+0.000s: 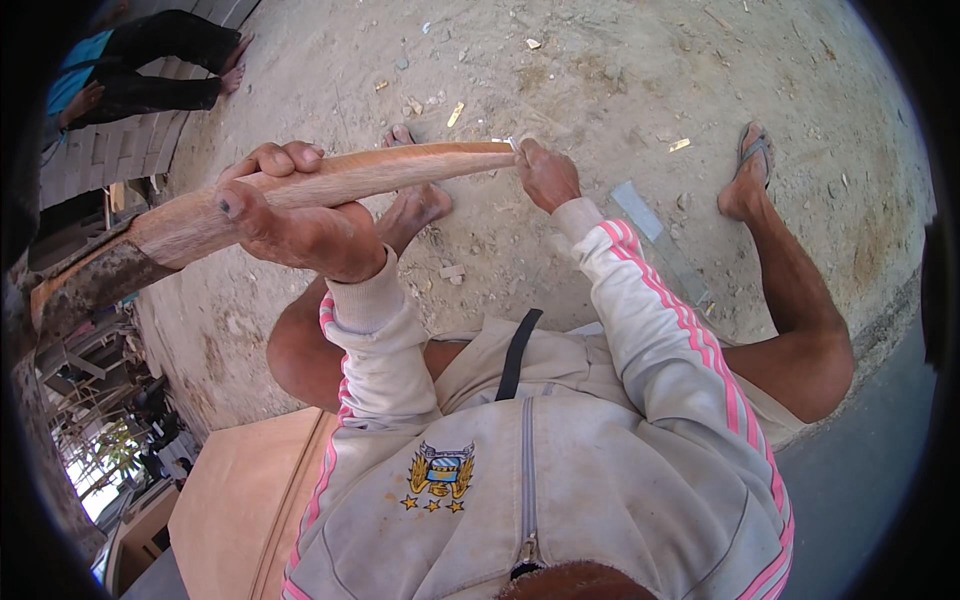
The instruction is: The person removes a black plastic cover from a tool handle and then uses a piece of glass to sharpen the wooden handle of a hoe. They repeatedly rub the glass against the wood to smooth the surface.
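A long, tapered, slightly curved piece of pale brown wood [400,172] lies across in front of me, its thin tip to the right. My left hand [310,225] is closed around its thicker part, the thumb along the near face and the fingers over the far edge. Farther left the wood meets a dark, rough-surfaced section [105,285]. My right hand [548,175] is closed in a fist at the thin tip. A small whitish bit shows at its fingers, too small to make out; the wood's very end is hidden there.
Sandy ground with scattered scraps lies beneath. A grey flat strip [640,210] is near my right forearm. My sandalled right foot [745,180] stands to the right. Another person's dark-trousered legs [170,65] are at upper left. A light wooden panel [240,500] stands at lower left.
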Available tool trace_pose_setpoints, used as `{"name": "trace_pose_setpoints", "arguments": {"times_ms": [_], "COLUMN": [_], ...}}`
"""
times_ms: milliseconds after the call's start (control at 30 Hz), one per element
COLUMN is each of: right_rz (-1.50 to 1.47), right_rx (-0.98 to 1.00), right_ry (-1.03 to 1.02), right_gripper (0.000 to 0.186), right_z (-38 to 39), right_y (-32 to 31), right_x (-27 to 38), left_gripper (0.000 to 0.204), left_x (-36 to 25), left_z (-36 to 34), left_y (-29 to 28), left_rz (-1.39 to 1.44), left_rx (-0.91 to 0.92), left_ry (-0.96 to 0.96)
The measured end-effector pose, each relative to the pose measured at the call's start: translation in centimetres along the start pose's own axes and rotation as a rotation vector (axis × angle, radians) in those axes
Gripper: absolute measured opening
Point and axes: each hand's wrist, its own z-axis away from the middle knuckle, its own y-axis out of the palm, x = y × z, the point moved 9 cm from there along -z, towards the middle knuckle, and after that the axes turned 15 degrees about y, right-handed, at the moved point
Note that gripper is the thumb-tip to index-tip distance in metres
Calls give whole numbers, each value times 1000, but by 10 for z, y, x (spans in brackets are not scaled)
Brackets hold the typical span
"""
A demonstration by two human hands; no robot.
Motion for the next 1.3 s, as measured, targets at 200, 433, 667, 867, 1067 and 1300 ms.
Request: {"name": "trace_pose_setpoints", "arguments": {"times_ms": [200, 433, 667, 867, 1067, 1300], "right_rz": [-178, -331, -193, -314, -229, -312], "right_rx": [-49, 1, -69, -29, -61, 4], "right_ry": [-67, -237, 1, -201, -96, -258], "right_gripper": [19, 18, 22, 22, 18, 18], "right_z": [18, 48, 10, 48, 31, 69], "right_y": [-19, -57, -12, -53, -43, -73], "right_x": [27, 80, 6, 85, 50, 120], "left_gripper": [73, 82, 89, 82, 81, 79], "left_x": [-2, 10, -17, -10, -19, -17], "left_z": [-1, -2, -29, -28, -30, -30], "left_y": [3, 0, 10, -1, 3, -4], "left_rz": [-32, 115, 251, 216, 201, 211], "left_rx": [10, 21, 106, 93, 124, 138], "left_ry": [26, -17, 43, 38, 43, 45]}}
